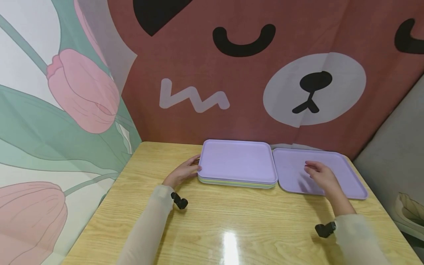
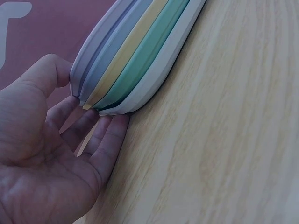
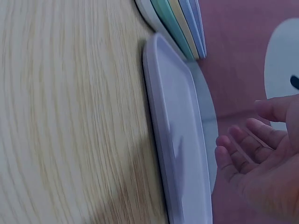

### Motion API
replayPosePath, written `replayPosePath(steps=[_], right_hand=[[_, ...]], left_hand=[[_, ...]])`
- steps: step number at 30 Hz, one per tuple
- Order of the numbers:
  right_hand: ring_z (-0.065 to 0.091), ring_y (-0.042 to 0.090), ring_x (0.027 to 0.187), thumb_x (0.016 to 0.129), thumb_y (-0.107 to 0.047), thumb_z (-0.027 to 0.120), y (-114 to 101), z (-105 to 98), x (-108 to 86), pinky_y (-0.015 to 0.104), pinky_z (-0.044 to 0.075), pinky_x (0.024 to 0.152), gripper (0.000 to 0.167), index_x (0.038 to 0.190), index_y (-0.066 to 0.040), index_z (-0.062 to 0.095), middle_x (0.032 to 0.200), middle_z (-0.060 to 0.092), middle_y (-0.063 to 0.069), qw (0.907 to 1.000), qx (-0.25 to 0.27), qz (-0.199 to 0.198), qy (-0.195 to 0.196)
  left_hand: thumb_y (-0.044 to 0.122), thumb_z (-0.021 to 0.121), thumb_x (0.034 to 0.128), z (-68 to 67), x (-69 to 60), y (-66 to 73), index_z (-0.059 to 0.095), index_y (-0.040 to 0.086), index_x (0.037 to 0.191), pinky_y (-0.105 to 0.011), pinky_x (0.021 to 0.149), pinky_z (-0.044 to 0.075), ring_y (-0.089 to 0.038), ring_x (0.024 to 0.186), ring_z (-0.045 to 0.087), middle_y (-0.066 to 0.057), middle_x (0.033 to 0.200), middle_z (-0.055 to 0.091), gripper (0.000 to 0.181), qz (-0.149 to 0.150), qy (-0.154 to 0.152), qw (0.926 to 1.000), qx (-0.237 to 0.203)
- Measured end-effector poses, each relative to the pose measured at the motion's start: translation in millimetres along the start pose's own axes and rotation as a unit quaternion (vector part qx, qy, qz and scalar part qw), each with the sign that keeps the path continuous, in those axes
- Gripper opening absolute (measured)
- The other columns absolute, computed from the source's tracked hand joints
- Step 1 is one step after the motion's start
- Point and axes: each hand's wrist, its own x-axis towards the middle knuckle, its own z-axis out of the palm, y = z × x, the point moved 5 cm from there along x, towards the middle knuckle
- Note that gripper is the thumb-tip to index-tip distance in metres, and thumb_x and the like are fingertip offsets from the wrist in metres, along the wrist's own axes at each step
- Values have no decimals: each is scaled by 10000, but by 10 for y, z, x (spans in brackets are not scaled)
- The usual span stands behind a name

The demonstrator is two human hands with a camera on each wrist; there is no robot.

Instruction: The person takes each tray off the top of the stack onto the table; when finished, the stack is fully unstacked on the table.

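Observation:
A stack of rectangular trays (image 1: 237,162) stands on the table, a purple one on top. Below it, the left wrist view shows blue-grey, yellow, green (image 2: 145,56) and white layers. My left hand (image 1: 183,172) is at the stack's left end, with its thumb at the top tray's rim and loosely extended fingertips touching the sides of the trays. To the right of the stack lies a single purple tray (image 1: 294,180), flat on the table. Above it hovers my right hand (image 1: 324,179), fingers relaxed and slightly bent, holding nothing; its shadow falls on the tray.
The wood-grain table (image 1: 205,224) extends in front of the trays. Right behind its far edge hangs a cloth with a brown bear print (image 1: 185,125). A flower-printed cloth (image 1: 29,121) covers the left side, and a grey surface (image 1: 397,147) rises at the right.

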Motion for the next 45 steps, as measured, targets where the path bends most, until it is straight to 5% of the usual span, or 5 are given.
replayPosePath(steps=[12,18,24,30,45], right_hand=[[558,26,952,1057,-237,516,-202,356,61,153,468,787,516,1446,97,455,1384,549,313,9997,-31,-107,-200],[618,251,1072,1055,-221,516,-275,507,71,182,482,799,512,1450,98,448,1389,538,320,9996,79,-111,-244],[608,158,1004,1047,-208,535,-330,620,89,199,489,800,493,1431,95,474,1366,560,313,9996,131,-124,-214],[591,363,1144,1034,-149,542,-392,724,105,205,473,835,458,1400,121,489,1340,572,329,9994,107,-262,-189],[532,485,1244,1029,-197,557,-403,878,147,553,400,1083,489,1410,102,488,1355,559,328,9997,-10,-134,-215]], left_hand=[[95,631,962,-4,30,-27,252,192,1619,-505,1168,348,-299,1460,363,-96,1640,288,765,-30,34,10000,-16],[102,630,962,-5,25,-31,254,195,1618,-507,1174,339,-292,1457,366,-92,1641,285,762,-26,40,10000,10],[104,628,960,-12,29,-44,258,196,1617,-515,1172,339,-294,1451,371,-94,1641,283,759,-41,51,10000,-8],[107,629,957,-12,26,-42,256,202,1617,-511,1175,336,-288,1451,372,-90,1642,281,764,-35,47,10000,17],[100,626,965,-1,27,-34,256,197,1618,-503,1169,347,-296,1459,367,-96,1647,277,757,-11,79,10000,-2]])
